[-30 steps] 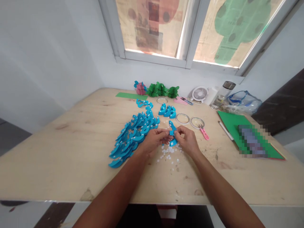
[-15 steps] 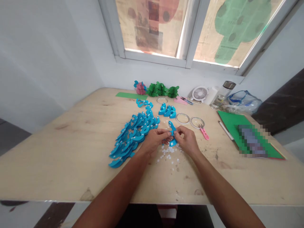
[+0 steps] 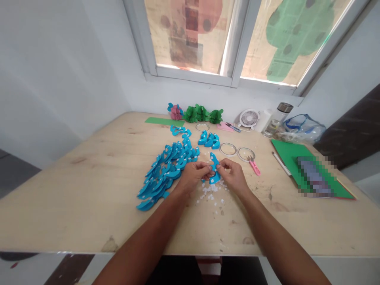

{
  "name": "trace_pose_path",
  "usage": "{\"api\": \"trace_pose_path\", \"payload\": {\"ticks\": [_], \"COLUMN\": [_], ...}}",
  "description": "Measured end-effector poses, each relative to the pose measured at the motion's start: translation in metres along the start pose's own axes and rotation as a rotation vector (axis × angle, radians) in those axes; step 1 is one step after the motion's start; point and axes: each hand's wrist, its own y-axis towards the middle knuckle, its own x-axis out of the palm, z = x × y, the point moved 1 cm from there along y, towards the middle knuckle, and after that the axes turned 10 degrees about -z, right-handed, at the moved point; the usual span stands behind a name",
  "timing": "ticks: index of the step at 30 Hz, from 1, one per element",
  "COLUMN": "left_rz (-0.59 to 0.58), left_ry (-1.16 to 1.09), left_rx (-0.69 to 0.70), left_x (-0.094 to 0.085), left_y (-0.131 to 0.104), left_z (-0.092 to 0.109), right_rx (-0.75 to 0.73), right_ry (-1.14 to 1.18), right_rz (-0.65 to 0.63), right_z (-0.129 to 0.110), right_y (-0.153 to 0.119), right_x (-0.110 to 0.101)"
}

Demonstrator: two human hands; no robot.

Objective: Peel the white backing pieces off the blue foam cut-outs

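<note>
Between my hands is a curved blue paper cutout (image 3: 214, 178) with small white squares on it. My left hand (image 3: 196, 173) pinches its left side, and my right hand (image 3: 232, 172) grips its right edge. Scattered white paper bits (image 3: 211, 192) lie on the table just below. To the left spreads a large pile of similar blue cutouts (image 3: 169, 170) dotted with white squares. A smaller blue stack (image 3: 209, 139) sits beyond my fingers, and a few more blue pieces (image 3: 179, 130) lie farther left.
Tape rolls (image 3: 228, 149) and pink-handled snips (image 3: 254, 166) lie right of my hands. Green folded-paper shapes (image 3: 200, 113), a small white fan (image 3: 249, 118) and a glass bottle (image 3: 277, 120) stand along the wall. Green sheets (image 3: 291, 152) and a pen (image 3: 281, 163) are at the right.
The blue cutout has tilted slightly between my fingers, its lower end shifting a little left. Both hands keep their hold in nearly the same place.
</note>
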Motion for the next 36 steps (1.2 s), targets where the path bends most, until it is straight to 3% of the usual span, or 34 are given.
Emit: {"api": "trace_pose_path", "payload": {"ticks": [7,16,25,36], "left_rz": [-0.008,-0.082,-0.111,-0.098], "left_ry": [0.121,0.184,0.028,0.151], "left_rx": [0.033,0.006,-0.045,-0.002], "left_x": [0.003,0.010,0.005,0.009], "left_y": [-0.002,-0.007,-0.005,-0.009], "left_z": [0.002,0.012,-0.001,0.010], "right_rx": [-0.015,0.005,0.034,0.055], "right_ry": [0.101,0.210,0.443,0.548], "right_rz": [0.103,0.088,0.051,0.110], "right_z": [-0.002,-0.004,0.004,0.005], "right_y": [0.001,0.001,0.003,0.004], "right_x": [-0.003,-0.003,0.002,0.006]}}
